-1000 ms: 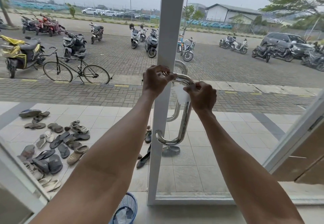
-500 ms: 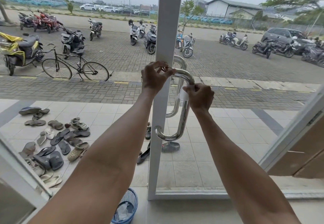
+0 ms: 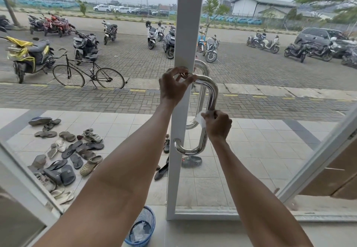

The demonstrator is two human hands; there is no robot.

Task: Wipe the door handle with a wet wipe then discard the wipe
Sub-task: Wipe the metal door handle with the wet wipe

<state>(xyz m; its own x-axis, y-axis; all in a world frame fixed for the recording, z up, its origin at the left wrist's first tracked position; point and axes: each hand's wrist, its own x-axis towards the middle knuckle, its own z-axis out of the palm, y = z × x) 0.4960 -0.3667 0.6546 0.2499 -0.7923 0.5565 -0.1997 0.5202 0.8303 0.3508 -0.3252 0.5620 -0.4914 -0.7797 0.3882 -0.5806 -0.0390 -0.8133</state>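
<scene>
A polished steel D-shaped door handle [image 3: 212, 92] is fixed to the white frame of a glass door [image 3: 186, 34]. My left hand [image 3: 173, 87] pinches the handle's top end where it meets the frame. My right hand [image 3: 217, 125] is wrapped around the vertical bar about halfway down, pressing a white wet wipe [image 3: 200, 120] against it. Part of the wipe sticks out to the left of my fingers.
A blue mesh waste basket [image 3: 142, 227] with crumpled wipes stands on the floor by the door's lower left. Several sandals lie outside on the tiles [image 3: 67, 150]. A second door leaf [image 3: 318, 159] stands open at the right. Motorbikes and a bicycle [image 3: 88, 73] are parked beyond.
My right hand slid the wipe down the handle's bar from near the top bend to about the middle. My left hand stayed at the top end.
</scene>
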